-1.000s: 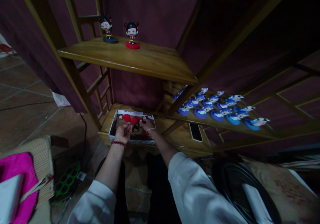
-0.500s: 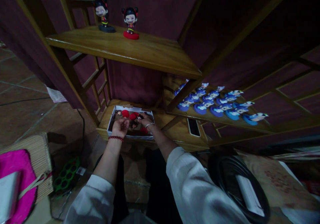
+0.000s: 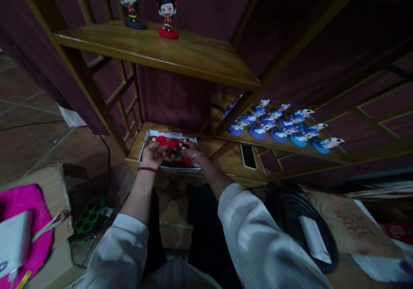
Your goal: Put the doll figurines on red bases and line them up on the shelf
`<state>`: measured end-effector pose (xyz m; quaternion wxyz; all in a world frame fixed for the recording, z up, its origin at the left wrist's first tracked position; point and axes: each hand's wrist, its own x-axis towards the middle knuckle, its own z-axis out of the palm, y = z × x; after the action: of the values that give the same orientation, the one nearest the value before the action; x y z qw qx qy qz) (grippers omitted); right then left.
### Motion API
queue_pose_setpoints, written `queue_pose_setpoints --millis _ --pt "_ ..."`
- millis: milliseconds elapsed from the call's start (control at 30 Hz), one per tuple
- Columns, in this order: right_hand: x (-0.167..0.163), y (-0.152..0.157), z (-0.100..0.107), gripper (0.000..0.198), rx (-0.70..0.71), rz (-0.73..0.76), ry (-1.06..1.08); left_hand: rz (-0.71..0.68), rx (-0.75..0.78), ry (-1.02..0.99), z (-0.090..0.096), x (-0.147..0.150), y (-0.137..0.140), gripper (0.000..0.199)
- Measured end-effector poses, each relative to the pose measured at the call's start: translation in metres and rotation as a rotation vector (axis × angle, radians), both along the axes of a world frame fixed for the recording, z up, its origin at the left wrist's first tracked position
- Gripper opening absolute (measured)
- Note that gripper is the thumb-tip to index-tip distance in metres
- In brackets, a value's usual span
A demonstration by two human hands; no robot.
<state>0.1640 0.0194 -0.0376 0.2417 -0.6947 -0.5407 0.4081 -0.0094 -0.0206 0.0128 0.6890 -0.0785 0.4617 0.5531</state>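
A shallow white cardboard box (image 3: pixel 171 132) sits on the low wooden shelf, with several small black-haired figurines (image 3: pixel 173 155) and round red bases (image 3: pixel 171 144) lying in it. My left hand (image 3: pixel 153 154) is over the box's left part, palm turned up and fingers loosely apart, with nothing visible in it. Reaching into the right part, my right hand (image 3: pixel 191 150) has its fingers spread beside the dark-haired figurines (image 3: pixel 183 141); whether they touch is hard to see in the dim light.
Two black-haired figurines stand on the upper shelf (image 3: pixel 155 48), one on a red base (image 3: pixel 168 33). Several blue figurines (image 3: pixel 263 127) fill the shelf at right. A phone (image 3: pixel 248 156) lies right of the box. Wooden posts frame the space; a round black tray (image 3: pixel 274 203) is lower right.
My right hand has drawn back slightly to the right from the figurines. My left hand has shifted a little left, its palm opening more. The view has tilted slightly.
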Motion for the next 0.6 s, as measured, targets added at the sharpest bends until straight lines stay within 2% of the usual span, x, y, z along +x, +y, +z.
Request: queue_pose_setpoints --millis 167,300,433,600 --pt "-0.002 -0.008 -0.003 0.046 -0.04 0.061 -0.173 -0.116 -0.085 -0.025 0.002 0.001 0.001 0.01" --pt "-0.01 -0.01 -0.004 0.045 -0.078 0.141 -0.203 -0.13 -0.124 -0.036 -0.003 0.001 0.003 0.015" --pt "-0.015 -0.013 0.002 0.045 -0.121 0.218 -0.197 -0.123 -0.125 0.009 -0.005 0.0 0.004 0.011" --pt "-0.008 -0.018 0.01 0.042 -0.15 0.216 -0.194 -0.117 -0.113 0.062 -0.002 0.0 0.003 0.008"
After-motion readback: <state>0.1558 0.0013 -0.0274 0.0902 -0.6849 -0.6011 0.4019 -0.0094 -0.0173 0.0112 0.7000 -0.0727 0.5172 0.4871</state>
